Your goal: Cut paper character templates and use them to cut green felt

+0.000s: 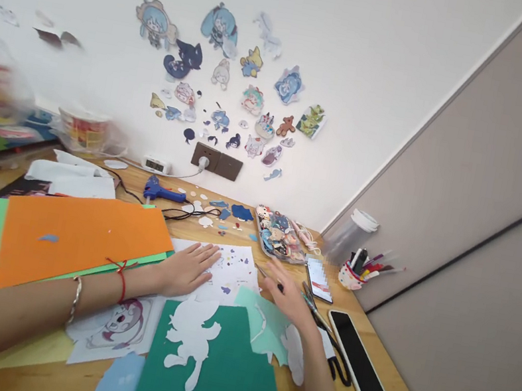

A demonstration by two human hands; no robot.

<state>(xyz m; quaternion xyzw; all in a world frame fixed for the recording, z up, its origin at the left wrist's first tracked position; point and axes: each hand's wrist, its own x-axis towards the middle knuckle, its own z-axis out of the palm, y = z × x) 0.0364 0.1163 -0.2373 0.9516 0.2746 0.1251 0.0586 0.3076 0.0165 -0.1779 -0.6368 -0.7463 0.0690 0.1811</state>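
The printed sheet (pixel 240 274) just beyond the green card (pixel 233 379) looks light, floppy, easy to crease, so I'd pinch an edge. Left hand (pixel 184 271) lies open on it; can't tell if right hand (pixel 291 303) grips anything.

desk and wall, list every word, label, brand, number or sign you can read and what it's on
None can be read.
White clock: display too small
Lit phone: screen blurred out
Tub by the wall: print too blurred
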